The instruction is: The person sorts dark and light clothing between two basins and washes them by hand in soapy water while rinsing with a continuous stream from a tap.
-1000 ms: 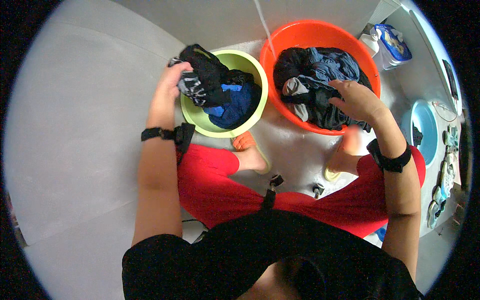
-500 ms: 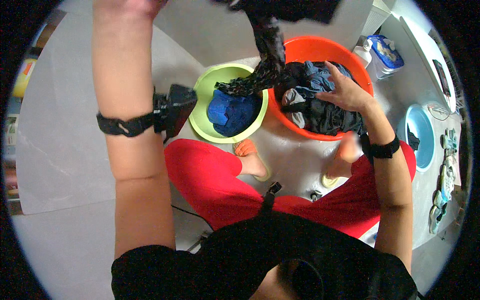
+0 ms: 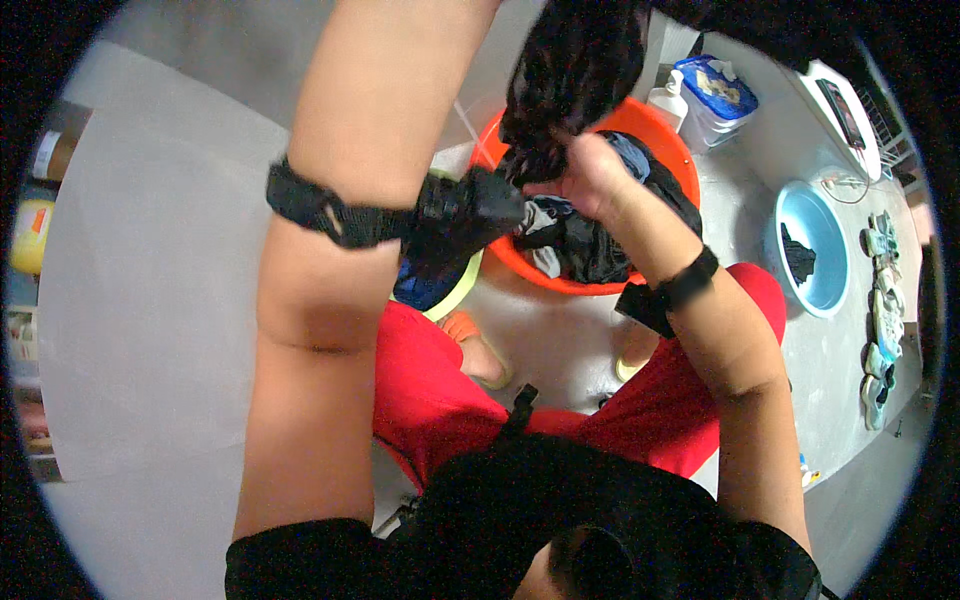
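Note:
A dark, lightly patterned black garment [image 3: 575, 75] hangs from the top edge of the view. Its lower end falls over the orange-red basin. My right hand [image 3: 592, 178] is at that lower end, with cloth between the thumb and the fingers; the fingertips are partly hidden and blurred. My left forearm [image 3: 370, 110] is raised and runs out past the top edge, so my left hand is out of sight. Wet-looking dark clothes [image 3: 590, 245], with some grey and blue ones, fill the orange-red basin [image 3: 684, 150].
A green basin [image 3: 462, 290] with blue cloth [image 3: 425, 285] stands left, mostly behind my left arm. Rightward are a light blue basin [image 3: 838, 250] holding a dark cloth [image 3: 797, 258], several shoes [image 3: 888, 310], a white pump bottle [image 3: 668, 102] and a blue-lidded tub [image 3: 722, 90].
The black garment has swung right, away from the green basin. My right hand has moved left from above the basin and closed on its lower end. My left arm has shifted right, its hand leaving view.

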{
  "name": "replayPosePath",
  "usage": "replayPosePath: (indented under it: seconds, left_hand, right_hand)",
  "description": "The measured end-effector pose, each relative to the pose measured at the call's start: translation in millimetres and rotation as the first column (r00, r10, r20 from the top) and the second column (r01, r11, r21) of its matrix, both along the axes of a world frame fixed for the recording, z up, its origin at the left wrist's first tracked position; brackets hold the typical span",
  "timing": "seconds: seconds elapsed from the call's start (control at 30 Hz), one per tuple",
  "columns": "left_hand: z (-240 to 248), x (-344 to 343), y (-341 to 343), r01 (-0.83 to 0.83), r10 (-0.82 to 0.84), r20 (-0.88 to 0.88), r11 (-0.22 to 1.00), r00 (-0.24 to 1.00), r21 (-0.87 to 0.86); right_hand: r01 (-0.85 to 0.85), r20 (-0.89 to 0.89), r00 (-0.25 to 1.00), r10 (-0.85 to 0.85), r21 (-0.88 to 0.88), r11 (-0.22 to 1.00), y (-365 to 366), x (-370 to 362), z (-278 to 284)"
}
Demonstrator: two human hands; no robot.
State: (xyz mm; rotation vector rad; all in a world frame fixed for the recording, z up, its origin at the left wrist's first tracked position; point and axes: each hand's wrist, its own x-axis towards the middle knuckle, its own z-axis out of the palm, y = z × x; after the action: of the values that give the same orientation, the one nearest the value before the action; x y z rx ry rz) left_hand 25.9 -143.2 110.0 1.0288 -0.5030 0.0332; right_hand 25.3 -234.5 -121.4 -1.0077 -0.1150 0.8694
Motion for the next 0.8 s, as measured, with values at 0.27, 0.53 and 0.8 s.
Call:
replayPosePath:
  seconds: [0.27,0.53,0.8]
  left_hand:
    - [-162,-23,38,-0.443,0.356,-0.472,0.892,0.807,-0.085]
    - [-443,-53,0,0.095,0.496,-0.598,0.715,0.630,0.693]
    - [-427,-59,42,0.179,0.530,-0.215,0.118,0.821,0.977]
  right_hand:
    - [0.727,0.128,0.669,-0.732,0.092,0.680,-100,99,37]
    - [0.517,0.704,0.245,0.666,-0.676,0.525,-83,79,-70]
    - [0.235,0.292,0.188,0.938,-0.940,0.245,-60,35,-67]
